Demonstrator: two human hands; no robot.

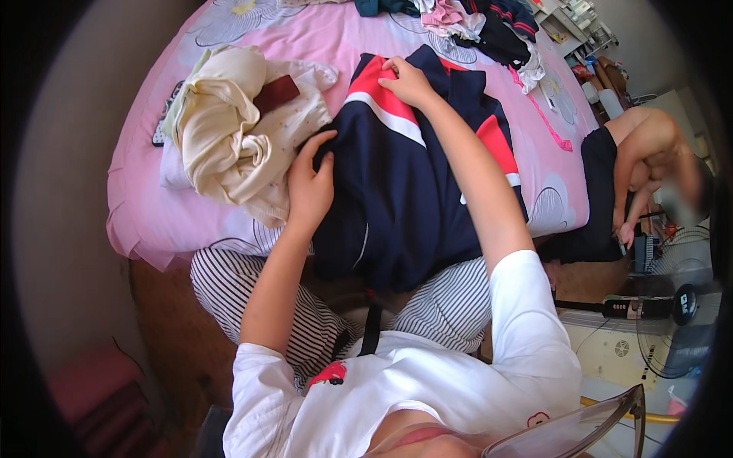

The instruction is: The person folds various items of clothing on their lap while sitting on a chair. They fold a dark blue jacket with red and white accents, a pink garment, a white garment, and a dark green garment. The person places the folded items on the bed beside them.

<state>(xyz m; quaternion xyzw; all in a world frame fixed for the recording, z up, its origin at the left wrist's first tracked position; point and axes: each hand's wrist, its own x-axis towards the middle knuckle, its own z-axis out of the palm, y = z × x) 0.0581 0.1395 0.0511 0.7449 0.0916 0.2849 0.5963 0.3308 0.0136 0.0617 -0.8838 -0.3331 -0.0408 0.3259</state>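
A navy jacket (395, 189) with red panels and white stripes lies spread over the front of the bed, its lower part hanging toward my knees. At its upper red panel, my right hand (408, 83) has thumb and fingertips pinching the cloth. My left hand (312, 186) touches the jacket's left side with thumb and forefinger apart; whether it grips the fabric is unclear. Just left of that hand sits a heap of cream clothing (223, 131), partly covering a pale dotted garment (306, 117). A dark red piece (278, 93) shows within the heap.
More clothes (452, 23) lie along the bed's (320, 34) far side. A pink strap (550, 123) trails near the right edge. A patterned phone case (166, 117) is partly under the heap. At right, another person (647, 149) sits bent forward, near an electric fan (681, 338).
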